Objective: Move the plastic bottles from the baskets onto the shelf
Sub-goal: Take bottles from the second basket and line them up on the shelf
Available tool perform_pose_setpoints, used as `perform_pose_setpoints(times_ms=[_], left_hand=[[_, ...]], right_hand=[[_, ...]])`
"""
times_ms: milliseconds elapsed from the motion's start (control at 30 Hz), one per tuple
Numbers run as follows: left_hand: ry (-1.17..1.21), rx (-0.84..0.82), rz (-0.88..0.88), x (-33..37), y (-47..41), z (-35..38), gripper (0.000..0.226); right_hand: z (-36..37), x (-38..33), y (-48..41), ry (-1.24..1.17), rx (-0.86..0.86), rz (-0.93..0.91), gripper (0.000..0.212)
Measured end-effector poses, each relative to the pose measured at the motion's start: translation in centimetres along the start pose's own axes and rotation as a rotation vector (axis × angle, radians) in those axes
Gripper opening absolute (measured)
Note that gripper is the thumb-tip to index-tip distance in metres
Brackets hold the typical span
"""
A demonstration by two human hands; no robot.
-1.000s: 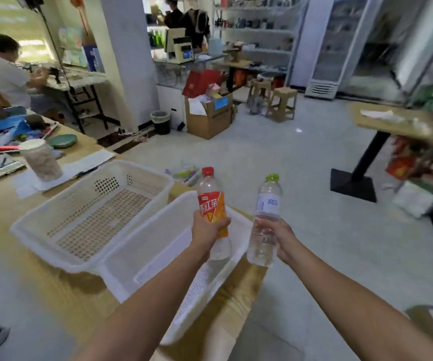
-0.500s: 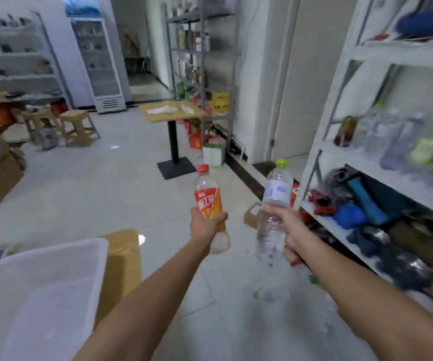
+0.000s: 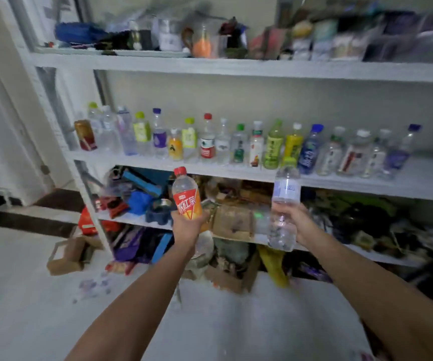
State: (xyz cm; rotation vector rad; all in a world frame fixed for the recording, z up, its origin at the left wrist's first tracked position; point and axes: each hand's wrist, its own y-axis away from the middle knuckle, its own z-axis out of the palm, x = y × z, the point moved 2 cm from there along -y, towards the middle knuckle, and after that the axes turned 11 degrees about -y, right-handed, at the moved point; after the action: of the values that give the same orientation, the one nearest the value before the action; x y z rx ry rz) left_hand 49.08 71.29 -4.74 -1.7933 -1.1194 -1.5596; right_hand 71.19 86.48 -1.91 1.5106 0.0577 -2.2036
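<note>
Two plastic bottles are in the air in front of the shelf [image 3: 236, 170], one in each hand.

The left hand [image 3: 187, 227] is wrapped round the lower part of the red-capped bottle [image 3: 185, 195]. This one has a clear body and a red and orange label with white characters. It stands nearly upright, leaning a little to the left, and its cap reaches the front edge of the shelf board.

The right hand [image 3: 300, 224] is clamped round the middle of the water bottle [image 3: 285, 190]. That bottle is clear, with a pale bluish-white label and a light green cap. It is upright, and its cap overlaps the lowest part of the row of bottles behind it. The two held bottles are well apart from each other, and neither touches the shelf.

On the middle board stands a row of bottles [image 3: 239, 144], all upright and side by side, running from the left post towards the right. I count about nineteen, though blur makes the far ends uncertain. Most are clear, with white, green, purple, red or blue caps. One is dark blue, one green, one yellow, one is small and orange, and a brown one stands at the far left.

The board above and the two below hold mixed clutter too blurred to name. One open cardboard box [image 3: 65, 255] lies on the floor [image 3: 28, 308] near the left post.
</note>
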Motion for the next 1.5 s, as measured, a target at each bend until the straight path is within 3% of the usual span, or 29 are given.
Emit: perform_pose_setpoints(times_ms=[67, 167, 433, 767, 933, 1067, 1200, 1367, 1500], left_hand=[[-0.018, -0.087, 0.011, 0.6, 1.2, 4.9, 0.061], [-0.054, -0.190, 0.056, 1.5, 2.7, 11.0, 0.063], [-0.157, -0.433, 0.144, 4.9, 4.4, 24.6, 0.064], [-0.139, -0.866, 0.168, 8.4, 2.1, 43.0, 0.065], [-0.183, -1.018, 0.227, 9.4, 1.7, 50.0, 0.052], [-0.219, -1.072, 0.267, 9.5, 2.8, 54.5, 0.038], [-0.295, -1.088, 0.293, 10.5, 4.2, 60.2, 0.056], [-0.310, -1.018, 0.379, 12.7, 6.6, 67.8, 0.063], [-0.370, -0.934, 0.420, 15.2, 8.0, 74.1, 0.070]], right_hand=[[-5.2, -1.9, 0.5, -0.032, 0.088, -0.005, 0.026], [-11.1, -3.9, 1.0, -0.072, 0.205, -0.063, 0.035], [-21.1, -5.8, -0.3, -0.143, 0.485, -0.149, 0.032], [-29.7, -10.4, -7.9, -0.076, 0.654, -0.246, 0.040], [-33.7, -11.4, -10.5, -0.073, 0.669, -0.230, 0.031], [-36.4, -11.3, -11.1, -0.130, 0.765, -0.242, 0.032], [-40.7, -14.2, -12.5, -0.127, 0.770, -0.288, 0.038], [-48.2, -19.5, -16.1, -0.068, 0.775, -0.310, 0.041], [-52.9, -23.8, -19.8, 0.003, 0.713, -0.346, 0.029]])
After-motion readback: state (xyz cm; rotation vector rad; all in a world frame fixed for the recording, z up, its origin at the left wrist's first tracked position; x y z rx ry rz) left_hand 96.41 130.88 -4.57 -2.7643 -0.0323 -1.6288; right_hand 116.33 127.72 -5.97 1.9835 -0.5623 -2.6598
